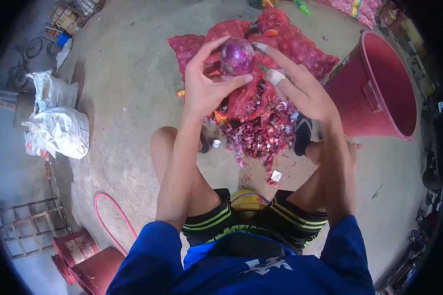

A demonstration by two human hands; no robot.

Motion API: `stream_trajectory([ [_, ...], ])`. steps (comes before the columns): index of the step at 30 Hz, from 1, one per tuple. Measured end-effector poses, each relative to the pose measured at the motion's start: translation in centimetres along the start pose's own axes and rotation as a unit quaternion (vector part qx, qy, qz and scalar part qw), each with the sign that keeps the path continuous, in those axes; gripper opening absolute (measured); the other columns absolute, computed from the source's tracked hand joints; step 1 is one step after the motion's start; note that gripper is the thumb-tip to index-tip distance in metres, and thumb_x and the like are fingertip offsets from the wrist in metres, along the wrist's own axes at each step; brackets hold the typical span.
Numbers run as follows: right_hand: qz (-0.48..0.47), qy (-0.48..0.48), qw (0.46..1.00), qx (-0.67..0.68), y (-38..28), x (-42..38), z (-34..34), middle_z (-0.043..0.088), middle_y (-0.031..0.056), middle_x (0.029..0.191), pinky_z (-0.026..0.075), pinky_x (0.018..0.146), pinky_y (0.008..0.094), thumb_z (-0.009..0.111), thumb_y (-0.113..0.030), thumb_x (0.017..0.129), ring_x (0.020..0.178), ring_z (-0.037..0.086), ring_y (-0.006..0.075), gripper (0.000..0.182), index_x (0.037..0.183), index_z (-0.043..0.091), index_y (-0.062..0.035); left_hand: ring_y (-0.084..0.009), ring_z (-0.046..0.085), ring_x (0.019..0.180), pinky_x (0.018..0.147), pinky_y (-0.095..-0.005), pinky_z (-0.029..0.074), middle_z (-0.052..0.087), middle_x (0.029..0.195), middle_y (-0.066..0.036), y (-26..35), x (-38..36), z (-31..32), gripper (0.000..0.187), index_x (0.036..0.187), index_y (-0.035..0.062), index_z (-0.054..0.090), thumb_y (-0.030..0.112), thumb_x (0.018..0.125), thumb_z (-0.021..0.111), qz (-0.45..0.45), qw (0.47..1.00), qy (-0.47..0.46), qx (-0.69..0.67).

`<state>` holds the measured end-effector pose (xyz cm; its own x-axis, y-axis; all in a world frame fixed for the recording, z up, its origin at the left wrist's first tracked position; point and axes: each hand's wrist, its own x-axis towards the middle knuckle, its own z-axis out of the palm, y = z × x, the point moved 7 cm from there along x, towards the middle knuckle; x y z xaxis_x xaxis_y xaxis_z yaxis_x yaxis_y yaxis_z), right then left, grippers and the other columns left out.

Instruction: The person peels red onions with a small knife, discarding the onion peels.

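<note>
My left hand (pixel 205 81) holds a round, shiny red onion (pixel 237 56) between its thumb and curved fingers. My right hand (pixel 300 86) is close to the onion's right side, with white wrapping on its fingers. Part of a small green-handled tool (pixel 264 69) shows at those fingers; the rest is hidden by the hand. Below both hands, an open red mesh sack (pixel 246 101) lies on the floor among a heap of loose onion skins (pixel 261 135).
Filled red mesh sacks (pixel 300 49) lie beyond my hands. A large red tub (pixel 349 98) leans at the right. White sacks (pixel 64 128) stand at the left, and red buckets (pixel 101 268) and a pink hose (pixel 114 206) are at the lower left.
</note>
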<state>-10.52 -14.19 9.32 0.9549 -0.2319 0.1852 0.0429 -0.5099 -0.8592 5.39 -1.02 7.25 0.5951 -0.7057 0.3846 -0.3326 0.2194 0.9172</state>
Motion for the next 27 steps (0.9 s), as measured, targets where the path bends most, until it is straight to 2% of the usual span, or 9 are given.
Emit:
stream_trajectory([
  [2,0.005,-0.006,1.000,0.015,0.4,-0.1,-0.1,0.062,0.0101,0.073,0.052,0.069,0.0378,0.054,-0.027,0.110,0.066,0.064,0.0194,0.062,0.168,0.038,-0.0118,-0.0202,0.069,0.121,0.103,-0.0358,0.060,0.069,0.135,-0.011,-0.6,-0.1,0.3,0.080,0.145,0.0008,0.062,0.004,0.073,0.098,-0.018,0.992,-0.022,-0.125],
  [6,0.053,-0.036,0.993,0.096,3.5,-0.4,-0.4,0.057,0.0030,0.072,0.048,0.064,0.0317,0.056,-0.032,0.110,0.065,0.059,0.0129,0.064,0.168,0.038,-0.0114,-0.0183,0.069,0.118,0.099,-0.0346,0.061,0.069,0.133,-0.010,-1.4,-0.4,0.6,0.077,0.146,0.0004,0.060,0.004,0.077,0.095,-0.036,0.984,-0.038,-0.169],
  [8,0.056,-0.052,0.987,0.141,3.8,-0.4,-0.2,0.055,0.0006,0.071,0.046,0.063,0.0293,0.057,-0.033,0.110,0.065,0.056,0.0106,0.065,0.169,0.038,-0.0110,-0.0149,0.070,0.114,0.094,-0.0322,0.061,0.070,0.132,-0.009,-2.5,-0.9,1.3,0.072,0.147,0.0017,0.060,0.007,0.082,0.092,-0.135,0.966,-0.030,-0.218],
  [12,0.048,-0.029,0.990,0.128,2.8,-0.4,-0.5,0.051,-0.0026,0.070,0.043,0.060,0.0268,0.058,-0.034,0.110,0.063,0.052,0.0084,0.067,0.169,0.037,-0.0097,-0.0150,0.072,0.110,0.089,-0.0297,0.062,0.072,0.130,-0.008,-3.2,-1.1,1.8,0.065,0.147,0.0030,0.059,0.012,0.090,0.087,-0.134,0.956,-0.055,-0.255],
  [17,0.056,-0.036,0.986,0.156,2.7,-0.5,-0.8,0.049,-0.0036,0.070,0.041,0.061,0.0262,0.059,-0.033,0.110,0.064,0.050,0.0081,0.066,0.169,0.038,-0.0102,-0.0250,0.075,0.113,0.083,-0.0327,0.062,0.075,0.127,-0.010,-4.7,-1.8,3.8,0.057,0.148,0.0052,0.056,0.028,0.101,0.076,-0.214,0.876,-0.086,-0.423],
  [21,0.074,-0.050,0.984,0.156,4.5,-1.0,-1.7,0.050,-0.0039,0.071,0.039,0.061,0.0256,0.058,-0.030,0.110,0.065,0.049,0.0072,0.066,0.169,0.037,-0.0096,-0.0276,0.074,0.117,0.082,-0.0335,0.062,0.073,0.132,-0.011,-5.8,-2.1,4.6,0.058,0.149,0.0058,0.055,0.037,0.103,0.072,-0.242,0.832,-0.100,-0.489],
  [23,0.062,-0.039,0.987,0.140,5.3,-1.4,-2.7,0.050,-0.0039,0.071,0.038,0.061,0.0255,0.058,-0.029,0.110,0.065,0.048,0.0068,0.066,0.169,0.037,-0.0092,-0.0288,0.073,0.117,0.082,-0.0336,0.062,0.071,0.137,-0.012,-5.5,-1.6,3.9,0.060,0.150,0.0064,0.054,0.043,0.105,0.069,-0.238,0.783,-0.101,-0.566],
  [25,0.025,-0.012,0.984,0.177,4.6,-1.5,-3.1,0.051,-0.0038,0.071,0.039,0.061,0.0263,0.058,-0.026,0.110,0.064,0.048,0.0071,0.067,0.170,0.036,-0.0081,-0.0282,0.071,0.120,0.086,-0.0343,0.061,0.069,0.139,-0.011,-4.5,-1.2,2.9,0.060,0.151,0.0070,0.054,0.038,0.103,0.072,-0.228,0.807,-0.100,-0.536],
  [27,0.034,0.012,0.985,0.170,3.8,-1.2,-2.8,0.052,-0.0030,0.072,0.039,0.061,0.0269,0.058,-0.026,0.109,0.064,0.048,0.0078,0.066,0.169,0.037,-0.0087,-0.0261,0.069,0.122,0.092,-0.0352,0.060,0.069,0.135,-0.010,-3.4,-0.8,1.7,0.063,0.149,0.0076,0.053,0.022,0.095,0.082,-0.161,0.914,-0.064,-0.368],
])
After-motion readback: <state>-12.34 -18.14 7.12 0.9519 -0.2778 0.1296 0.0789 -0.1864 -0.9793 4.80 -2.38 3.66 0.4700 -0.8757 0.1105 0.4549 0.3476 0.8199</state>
